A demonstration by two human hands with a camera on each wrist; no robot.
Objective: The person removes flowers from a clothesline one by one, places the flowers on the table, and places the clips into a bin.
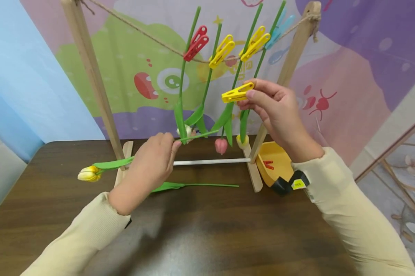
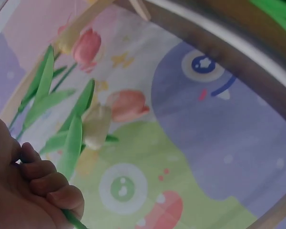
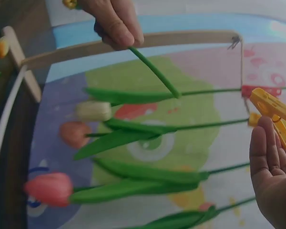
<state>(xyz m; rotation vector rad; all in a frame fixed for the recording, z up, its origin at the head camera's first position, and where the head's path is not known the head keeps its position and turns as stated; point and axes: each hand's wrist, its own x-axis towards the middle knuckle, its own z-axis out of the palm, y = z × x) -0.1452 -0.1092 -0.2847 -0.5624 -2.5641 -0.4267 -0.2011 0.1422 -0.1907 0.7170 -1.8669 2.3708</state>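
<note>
My left hand (image 1: 149, 168) grips the green stem of a yellow tulip (image 1: 89, 174). Its bloom points left, while the stem's bare end sticks out to the right of the fist. Between right thumb and fingers, my right hand (image 1: 280, 111) pinches a yellow clothespin (image 1: 236, 93) in front of the hanging stems. In the right wrist view this clothespin (image 3: 269, 105) is at the right edge. Several tulips hang bloom down from a twine line (image 1: 135, 28), held by a red clothespin (image 1: 196, 44), yellow clothespins (image 1: 222, 51) and a light blue clothespin (image 1: 278, 32).
Wooden posts (image 1: 93, 76) carry the twine, with a white rod (image 1: 211, 162) joining them low down. Another tulip stem (image 1: 207, 185) lies on the dark table (image 1: 211, 237), partly behind my left hand. At right, a yellow bin (image 1: 271, 153) contains a red clothespin (image 1: 268, 165). A cartoon-printed cloth hangs behind.
</note>
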